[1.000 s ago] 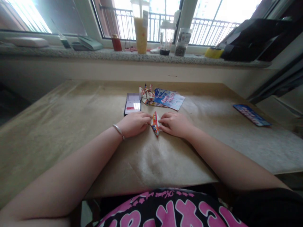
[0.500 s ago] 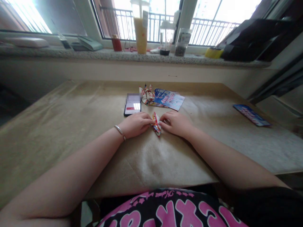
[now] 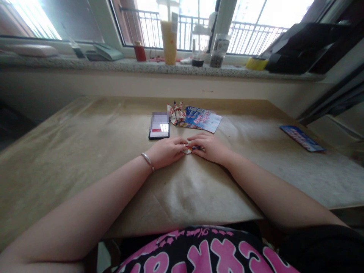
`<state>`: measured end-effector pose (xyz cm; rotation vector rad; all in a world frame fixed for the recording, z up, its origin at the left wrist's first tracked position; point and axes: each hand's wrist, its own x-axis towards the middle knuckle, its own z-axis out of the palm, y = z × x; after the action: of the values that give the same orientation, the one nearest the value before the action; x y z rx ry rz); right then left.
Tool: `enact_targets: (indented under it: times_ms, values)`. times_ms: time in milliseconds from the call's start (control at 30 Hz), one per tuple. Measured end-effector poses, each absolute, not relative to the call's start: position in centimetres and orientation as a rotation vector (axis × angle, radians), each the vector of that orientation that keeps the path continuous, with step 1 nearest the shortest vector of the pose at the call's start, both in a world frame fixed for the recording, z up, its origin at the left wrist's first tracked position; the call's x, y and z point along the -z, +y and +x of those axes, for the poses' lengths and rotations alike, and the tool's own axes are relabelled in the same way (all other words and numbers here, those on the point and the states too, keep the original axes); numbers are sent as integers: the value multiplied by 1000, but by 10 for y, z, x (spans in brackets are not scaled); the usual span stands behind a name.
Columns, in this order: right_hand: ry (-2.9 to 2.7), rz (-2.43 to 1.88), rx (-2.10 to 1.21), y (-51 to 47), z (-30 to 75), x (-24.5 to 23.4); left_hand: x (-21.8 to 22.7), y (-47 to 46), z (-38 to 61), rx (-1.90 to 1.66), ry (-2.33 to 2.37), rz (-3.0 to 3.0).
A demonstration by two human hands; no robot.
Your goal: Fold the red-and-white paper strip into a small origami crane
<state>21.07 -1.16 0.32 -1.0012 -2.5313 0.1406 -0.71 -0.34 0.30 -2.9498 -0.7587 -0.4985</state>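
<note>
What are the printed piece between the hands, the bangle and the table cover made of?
Printed piece: probably paper, coloured print on white; mostly covered, finish unclear.
Bangle: likely polished metal, silvery with bright highlights.
Table cover: smooth, satiny, wrinkled sheet; coated cloth or vinyl, can't tell which.

The folded printed paper (image 3: pixel 187 151), earlier a pointed shape lying lengthwise between the hands, had turned crosswise and become mostly covered by fingers. The left hand (image 3: pixel 168 152) and its silver bracelet (image 3: pixel 147 158) had shifted rightward, closer to the right hand (image 3: pixel 212 149).
</note>
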Motion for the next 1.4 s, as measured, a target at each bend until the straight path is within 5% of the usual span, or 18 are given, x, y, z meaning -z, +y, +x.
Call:
enact_targets:
  times_ms: [1000, 1400]
  values:
    - [-2772, -1233, -6, -2, 237, -19, -20, -2, -11, 175, -763, -3103]
    - [-2756, -1379, 295, -18, 221, -27, -13, -2, -11, 325, -779, -3051]
